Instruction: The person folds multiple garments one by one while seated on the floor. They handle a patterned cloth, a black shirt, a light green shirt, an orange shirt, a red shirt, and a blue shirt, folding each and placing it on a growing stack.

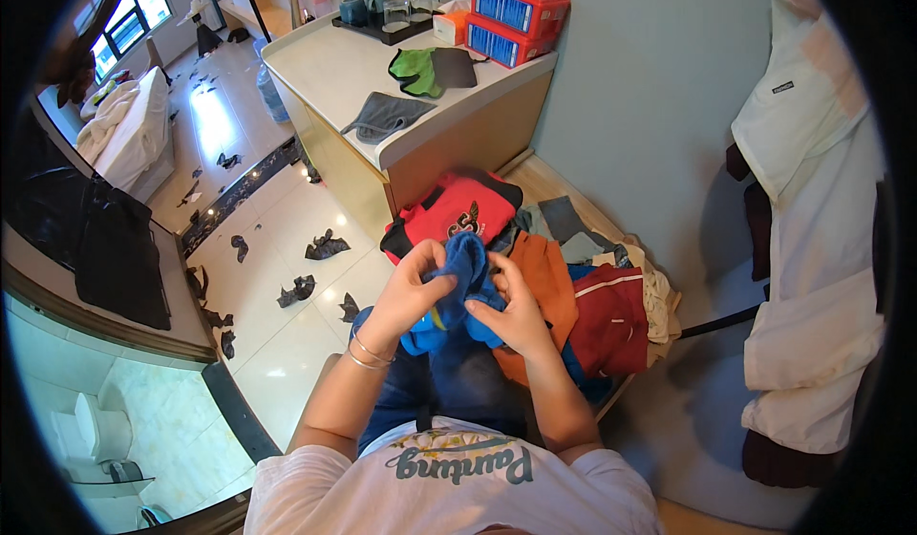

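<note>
A piece of blue fabric (pixel 462 277) is held up between my two hands, above my lap. My left hand (pixel 423 284), with bangles at its wrist, grips its near-left edge between thumb and fingers. On the right side, my right hand (pixel 510 306) pinches the cloth with thumb and fingertips. More bright blue cloth (pixel 424 336) lies below on my thighs. Just beyond is a red garment (pixel 458 209) with black parts and an emblem. An orange garment (pixel 541 277) and a dark red garment (pixel 612 320) with a white stripe lie in a pile to the right.
A white-topped cabinet (pixel 322 69) ahead bears a green and grey cloth (pixel 423 73), a grey cloth (pixel 387 116), red boxes (pixel 512 19) and a tray (pixel 372 28) of cups. Black scraps (pixel 327 246) litter the tiled floor at left. White clothes (pixel 817 177) hang at right.
</note>
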### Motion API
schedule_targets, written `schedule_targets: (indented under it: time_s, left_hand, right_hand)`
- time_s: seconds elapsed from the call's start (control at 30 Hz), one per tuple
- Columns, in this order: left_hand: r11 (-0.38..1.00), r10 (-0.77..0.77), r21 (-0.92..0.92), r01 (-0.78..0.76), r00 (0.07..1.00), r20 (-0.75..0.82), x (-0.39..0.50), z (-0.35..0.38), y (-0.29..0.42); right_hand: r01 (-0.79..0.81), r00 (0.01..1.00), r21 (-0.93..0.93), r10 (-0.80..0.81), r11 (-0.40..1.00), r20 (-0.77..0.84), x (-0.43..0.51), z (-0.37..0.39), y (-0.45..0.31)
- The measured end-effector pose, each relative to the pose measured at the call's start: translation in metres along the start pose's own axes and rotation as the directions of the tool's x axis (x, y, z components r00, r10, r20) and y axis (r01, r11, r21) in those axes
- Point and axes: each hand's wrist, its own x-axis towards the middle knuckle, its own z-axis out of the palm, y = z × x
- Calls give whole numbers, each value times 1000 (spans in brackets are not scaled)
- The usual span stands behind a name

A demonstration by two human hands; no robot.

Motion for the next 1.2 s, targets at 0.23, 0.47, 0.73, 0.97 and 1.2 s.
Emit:
schedule_targets:
  time_s: [0.23,0.47,0.73,0.97,1.2]
  left_hand:
    - [882,-202,448,147,976,77,-6,-30,24]
    - [687,185,663,-298,954,237,-4,17,15]
    - [790,84,611,-48,996,-30,10,4,22]
    - [615,112,784,-88,993,24,15,1,44]
    - [377,81,919,-115,992,91,23,0,47]
  right_hand:
    - [130,984,-247,-155,960,-87,5,-36,-42]
    - [437,899,-454,-389,776,201,21,-20,-80]
    - [482,872,-616,-275,623,404,19,-40,-93]
    - [509,857,-801,-95,316,507,7,-36,-96]
    - [617,754,-749,-456,244,473,15,-43,-94]
